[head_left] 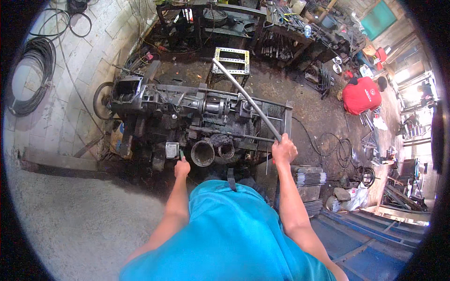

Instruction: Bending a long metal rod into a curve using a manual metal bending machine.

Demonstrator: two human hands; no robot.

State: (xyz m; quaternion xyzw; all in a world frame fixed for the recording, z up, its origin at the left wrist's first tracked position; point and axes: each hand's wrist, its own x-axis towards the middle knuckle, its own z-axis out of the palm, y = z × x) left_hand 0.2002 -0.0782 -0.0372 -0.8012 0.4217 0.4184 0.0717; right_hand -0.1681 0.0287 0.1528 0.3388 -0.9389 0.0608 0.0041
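My right hand [284, 150] is closed around the lower end of a long grey metal pipe [248, 98]. The pipe slants up and left across a greasy lathe-like machine [164, 100], its far end near a perforated metal stand [231, 49]. My left hand [182, 167] is closed on a short greenish handle [182, 153] by the machine's near side. Just left of that handle is a small square pale container [172, 151]. Between my hands, two round dirty metal tins [202, 153] sit at the machine's near edge. What the handle belongs to is unclear.
A person in a red shirt [361, 96] crouches at the right. Cable coils hang on the left wall [105, 35]. A cluttered workbench [288, 23] stands at the back. Stacked metal rods [310, 178], a loose cable [344, 150] and a blue metal frame [370, 243] lie at my right.
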